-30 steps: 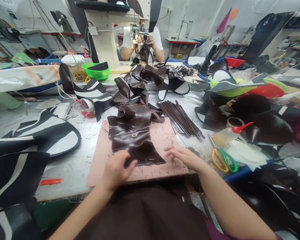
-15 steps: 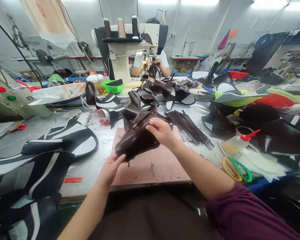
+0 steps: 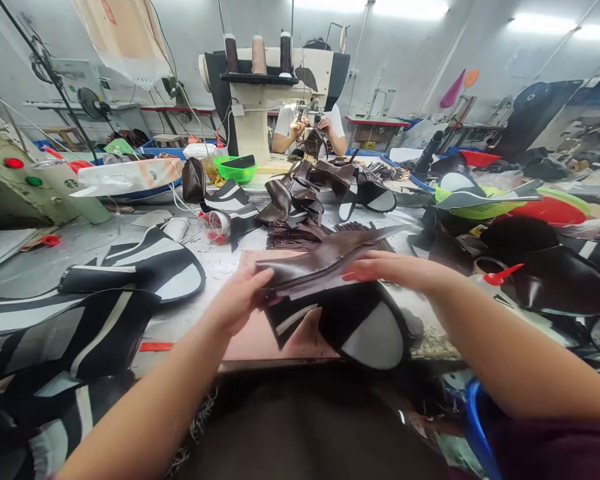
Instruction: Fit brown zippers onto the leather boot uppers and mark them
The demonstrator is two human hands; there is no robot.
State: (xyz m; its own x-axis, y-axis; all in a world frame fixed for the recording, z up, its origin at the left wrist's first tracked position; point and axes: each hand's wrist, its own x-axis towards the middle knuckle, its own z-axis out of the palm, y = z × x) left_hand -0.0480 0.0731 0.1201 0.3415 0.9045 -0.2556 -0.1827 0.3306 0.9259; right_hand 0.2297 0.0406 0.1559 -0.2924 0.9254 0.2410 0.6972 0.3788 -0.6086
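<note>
My left hand (image 3: 240, 301) pinches the left end of a dark brown leather piece (image 3: 325, 263) that I hold above the pink cutting mat (image 3: 253, 340). Its black-and-white lining (image 3: 360, 327) hangs down below it. My right hand (image 3: 387, 268) rests on the right part of the same piece, fingers stretched along its edge. More brown leather pieces (image 3: 293, 200) are heaped just beyond the mat.
Black-and-white cut panels (image 3: 130, 267) lie at the left. A glue bottle with a red tip (image 3: 500, 275) and dark leather pieces (image 3: 560, 277) are at the right. A green bowl (image 3: 237, 170) and a sewing machine (image 3: 265, 100) stand at the back, where another person (image 3: 310, 123) works.
I lifted the leather piece off the mat and turned it flat, so its black-and-white lining now hangs toward me. My right hand slid to its right end. The view tilted upward.
</note>
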